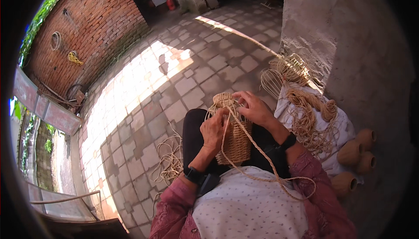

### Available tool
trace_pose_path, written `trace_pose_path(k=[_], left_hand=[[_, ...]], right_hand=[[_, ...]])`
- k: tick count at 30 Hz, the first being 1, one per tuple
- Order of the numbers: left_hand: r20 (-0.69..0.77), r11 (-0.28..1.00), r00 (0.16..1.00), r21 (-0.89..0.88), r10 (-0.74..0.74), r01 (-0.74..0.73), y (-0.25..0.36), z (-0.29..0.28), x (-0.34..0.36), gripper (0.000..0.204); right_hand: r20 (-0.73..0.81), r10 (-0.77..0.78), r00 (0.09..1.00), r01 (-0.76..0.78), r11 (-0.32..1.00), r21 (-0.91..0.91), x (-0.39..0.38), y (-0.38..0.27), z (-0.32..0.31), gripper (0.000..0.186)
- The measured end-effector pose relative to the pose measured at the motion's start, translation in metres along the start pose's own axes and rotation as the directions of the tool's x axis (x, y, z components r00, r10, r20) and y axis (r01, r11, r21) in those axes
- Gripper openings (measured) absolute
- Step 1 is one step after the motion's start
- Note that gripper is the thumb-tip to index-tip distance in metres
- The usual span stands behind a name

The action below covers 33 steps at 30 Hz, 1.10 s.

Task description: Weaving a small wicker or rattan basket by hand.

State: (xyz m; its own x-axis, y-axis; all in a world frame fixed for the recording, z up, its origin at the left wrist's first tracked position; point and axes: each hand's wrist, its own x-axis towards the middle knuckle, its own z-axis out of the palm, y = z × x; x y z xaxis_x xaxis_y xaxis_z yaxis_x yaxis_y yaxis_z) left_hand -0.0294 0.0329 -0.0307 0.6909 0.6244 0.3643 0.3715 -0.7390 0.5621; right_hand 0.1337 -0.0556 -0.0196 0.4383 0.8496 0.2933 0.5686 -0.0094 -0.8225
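A woven straw-coloured vessel [238, 140] with a narrower neck stands between my thighs, leaning slightly. Thin strands stick out around its neck. My left hand [214, 129] is closed at the neck's left front, fingers curled on a twisted cord [257, 147]. From there the cord hangs down the front of the vessel and loops over my lap. Bent at the right side of the neck, my right hand [256, 109] presses its thumb and fingers against the weave near the rim. What lies right under those fingertips is partly hidden.
Loose cord [168, 158] lies on the paving by my left leg. To the right, a white cloth [345, 127] bears bundled cord [312, 103], beside several tan, jar-shaped pieces [349, 151]. A rough wall [345, 33] rises close on the right; a brick wall [96, 25] stands far left.
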Motion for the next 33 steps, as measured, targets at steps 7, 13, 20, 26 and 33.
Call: trace_pose_path(k=[7, 13, 20, 26, 33], left_hand=[[-0.026, 1.0, 1.0, -0.002, -0.004, 0.003, 0.006, -0.001, 0.002, 0.016], [-0.043, 0.998, 0.999, -0.064, 0.005, -0.008, 0.006, -0.005, 0.0, 0.007], [-0.044, 0.999, 0.999, -0.044, -0.01, 0.008, 0.002, -0.009, -0.001, 0.007], [-0.025, 0.998, 1.0, -0.056, -0.017, 0.015, 0.017, -0.008, 0.004, 0.01], [0.011, 0.986, 0.986, -0.029, 0.167, -0.166, 0.007, -0.007, 0.004, 0.015]], right_hand=[[-0.062, 0.106, 0.992, -0.06, 0.859, 0.508, 0.0, 0.004, 0.004, 0.022], [-0.093, 0.264, 0.96, -0.029, 0.423, 0.906, -0.035, 0.02, -0.094, 0.027], [-0.087, 0.547, 0.832, -0.343, 0.631, 0.696, -0.135, 0.087, -0.209, 0.036], [-0.046, 0.576, 0.816, -0.521, 0.699, -0.49, -0.186, 0.137, -0.216, 0.028], [0.452, 0.294, 0.842, -0.454, 0.84, 0.298, -0.109, -0.021, -0.054, 0.018]])
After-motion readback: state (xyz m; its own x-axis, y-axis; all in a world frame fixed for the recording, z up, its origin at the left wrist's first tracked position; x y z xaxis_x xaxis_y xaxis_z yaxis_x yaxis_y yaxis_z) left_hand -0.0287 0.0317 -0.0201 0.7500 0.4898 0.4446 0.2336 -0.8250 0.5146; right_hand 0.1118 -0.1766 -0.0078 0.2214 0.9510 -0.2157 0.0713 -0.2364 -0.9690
